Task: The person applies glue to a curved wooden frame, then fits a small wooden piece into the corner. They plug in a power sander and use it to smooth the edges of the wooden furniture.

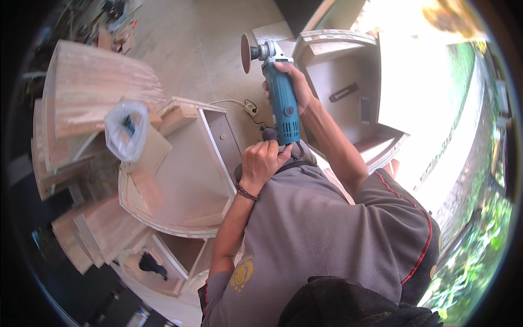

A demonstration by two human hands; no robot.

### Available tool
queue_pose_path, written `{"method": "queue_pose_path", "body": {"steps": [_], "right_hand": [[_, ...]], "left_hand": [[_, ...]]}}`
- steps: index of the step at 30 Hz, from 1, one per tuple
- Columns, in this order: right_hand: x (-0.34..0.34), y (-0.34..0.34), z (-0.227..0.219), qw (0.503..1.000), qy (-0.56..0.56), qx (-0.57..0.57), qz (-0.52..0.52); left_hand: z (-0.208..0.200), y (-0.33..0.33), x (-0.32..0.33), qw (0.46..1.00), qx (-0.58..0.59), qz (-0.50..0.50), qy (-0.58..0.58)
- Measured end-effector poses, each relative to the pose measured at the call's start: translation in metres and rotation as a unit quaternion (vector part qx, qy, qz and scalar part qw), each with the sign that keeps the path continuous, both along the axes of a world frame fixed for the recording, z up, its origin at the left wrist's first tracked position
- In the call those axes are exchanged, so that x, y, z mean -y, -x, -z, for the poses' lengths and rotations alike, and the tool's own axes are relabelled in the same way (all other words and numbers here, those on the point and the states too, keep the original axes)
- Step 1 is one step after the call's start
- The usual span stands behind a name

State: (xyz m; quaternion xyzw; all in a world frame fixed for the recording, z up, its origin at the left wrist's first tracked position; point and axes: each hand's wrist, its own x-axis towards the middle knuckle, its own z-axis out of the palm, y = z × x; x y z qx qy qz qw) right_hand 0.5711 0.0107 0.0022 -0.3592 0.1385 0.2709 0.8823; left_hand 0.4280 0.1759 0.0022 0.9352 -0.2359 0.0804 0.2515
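My right hand (293,82) is wrapped round the teal body of an angle grinder (281,101), just below its silver head. The tool stands nearly upright in front of my body. A brown sanding disc (246,53) is mounted on its head and faces left. My left hand (261,164) is closed at the lower end of the grinder, its thumb against the base near the dark power cord (299,150). What its fingers grip, if anything, is hidden. A beaded bracelet (247,192) circles my left wrist.
Curved wooden cabinet frames stand to the left (180,158) and right (343,82) of me. A clear plastic bag (126,131) sits on the left one, beside stacked wooden panels (98,90). A white socket with its cable (250,108) lies on the floor (201,49).
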Motion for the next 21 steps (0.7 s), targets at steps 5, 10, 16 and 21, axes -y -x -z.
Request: {"method": "queue_pose_path", "body": {"steps": [5, 10, 16, 21], "right_hand": [[0.057, 0.020, 0.004, 0.987, 0.077, -0.004, 0.142], [0.085, 0.065, -0.015, 0.939, 0.172, -0.045, 0.296], [0.096, 0.121, -0.021, 0.862, 0.218, -0.076, 0.452], [0.082, 0.161, -0.047, 0.778, 0.238, -0.069, 0.577]], "left_hand": [[-0.019, -0.038, 0.011, 0.986, -0.084, 0.143, 0.037], [0.009, -0.059, 0.005, 0.958, -0.237, 0.135, 0.084], [0.050, -0.123, 0.002, 0.914, -0.380, 0.128, 0.068], [0.079, -0.192, 0.036, 0.928, -0.320, 0.188, 0.039]]}}
